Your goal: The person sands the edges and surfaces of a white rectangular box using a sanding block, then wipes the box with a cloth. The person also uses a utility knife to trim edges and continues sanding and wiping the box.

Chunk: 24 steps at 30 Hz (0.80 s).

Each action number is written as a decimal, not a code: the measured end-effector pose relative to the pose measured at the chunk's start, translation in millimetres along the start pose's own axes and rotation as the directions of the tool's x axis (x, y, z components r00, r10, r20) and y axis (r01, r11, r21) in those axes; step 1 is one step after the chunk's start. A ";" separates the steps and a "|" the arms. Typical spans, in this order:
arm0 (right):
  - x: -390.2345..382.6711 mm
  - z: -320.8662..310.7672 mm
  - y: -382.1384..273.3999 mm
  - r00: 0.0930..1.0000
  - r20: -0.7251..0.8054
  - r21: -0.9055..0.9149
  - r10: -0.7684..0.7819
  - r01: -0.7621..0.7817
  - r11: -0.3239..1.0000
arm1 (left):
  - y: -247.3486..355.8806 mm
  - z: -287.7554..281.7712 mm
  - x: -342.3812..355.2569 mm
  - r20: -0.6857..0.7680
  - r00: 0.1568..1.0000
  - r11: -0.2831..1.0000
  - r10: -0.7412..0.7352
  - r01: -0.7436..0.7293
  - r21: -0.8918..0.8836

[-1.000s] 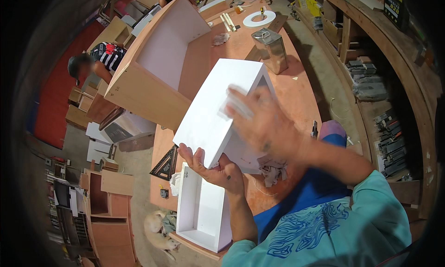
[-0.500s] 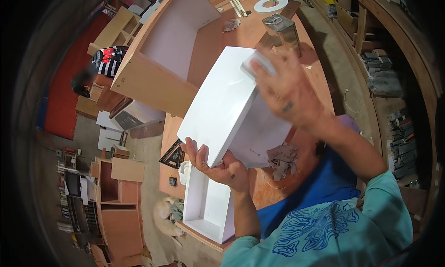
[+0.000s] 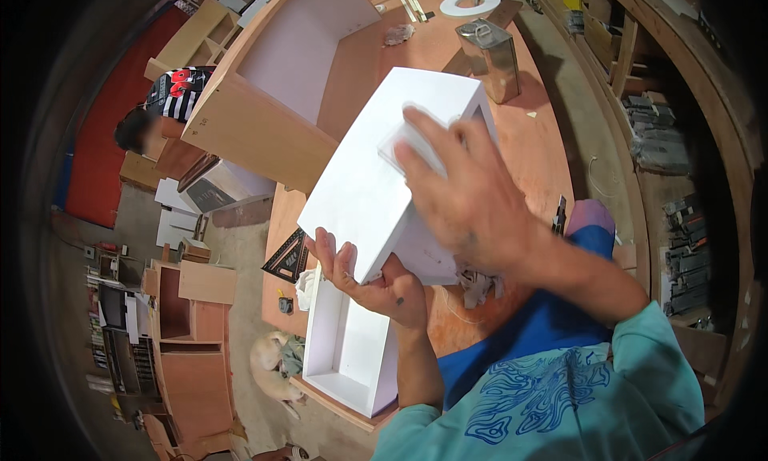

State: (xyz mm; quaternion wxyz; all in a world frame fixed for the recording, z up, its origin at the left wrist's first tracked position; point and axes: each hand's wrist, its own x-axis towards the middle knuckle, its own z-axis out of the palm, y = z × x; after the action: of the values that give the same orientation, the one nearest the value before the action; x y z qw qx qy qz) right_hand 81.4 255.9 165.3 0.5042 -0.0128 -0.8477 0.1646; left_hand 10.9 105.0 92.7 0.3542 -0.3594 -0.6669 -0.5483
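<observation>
A white drawer (image 3: 352,185) is tilted up over the wooden workbench, its smooth front panel facing upward and its hollow box part showing beneath. My left hand (image 3: 364,285) grips the lower corner of that panel, fingers on the face and thumb underneath. Against the panel's upper part my right hand (image 3: 472,197) presses a small whitish pad (image 3: 392,147), blurred by motion; whether it is a sanding block or a folded cloth I cannot tell. Below sits a second white open box (image 3: 342,369), at the bench's near edge. Crumpled scraps (image 3: 478,287) lie beside the drawer.
A large wooden cabinet carcass (image 3: 264,129) stands at the left. On the bench are a metal can (image 3: 490,57), a white ring (image 3: 470,3), a black set square (image 3: 286,255) and a utility knife (image 3: 558,215). A dog (image 3: 272,369) lies on the floor; a person (image 3: 178,101) crouches farther left.
My right hand has slid the pad down and left across the white panel from its upper right corner. My left hand keeps its grip, and the drawer has turned slightly.
</observation>
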 end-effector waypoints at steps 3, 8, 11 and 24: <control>-31.4 -5.0 -31.3 0.994 0.108 0.099 -0.009 -0.002 0.995 | -8.6 -4.1 -5.2 -0.016 1.000 0.998 -0.011 0.010 -0.058; 22.1 10.4 45.8 0.993 -0.118 -0.086 -0.021 0.010 0.996 | -13.5 -2.3 -4.9 -0.014 1.000 0.999 0.016 -0.015 0.039; 14.6 9.9 40.8 0.996 -0.093 -0.108 0.017 -0.027 0.994 | -11.4 -2.1 -6.2 0.011 1.000 1.000 0.012 -0.012 0.015; 32.1 3.4 111.9 0.983 -0.185 -0.131 0.002 -0.027 0.991 | -11.1 1.5 -5.0 -0.033 0.999 1.000 -0.016 0.016 0.010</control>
State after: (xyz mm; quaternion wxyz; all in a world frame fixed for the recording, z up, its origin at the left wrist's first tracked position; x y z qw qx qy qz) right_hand 46.6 366.8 158.4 0.5775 -0.0677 -0.8061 0.1095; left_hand 3.6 104.5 82.9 0.3625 -0.3431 -0.6668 -0.5534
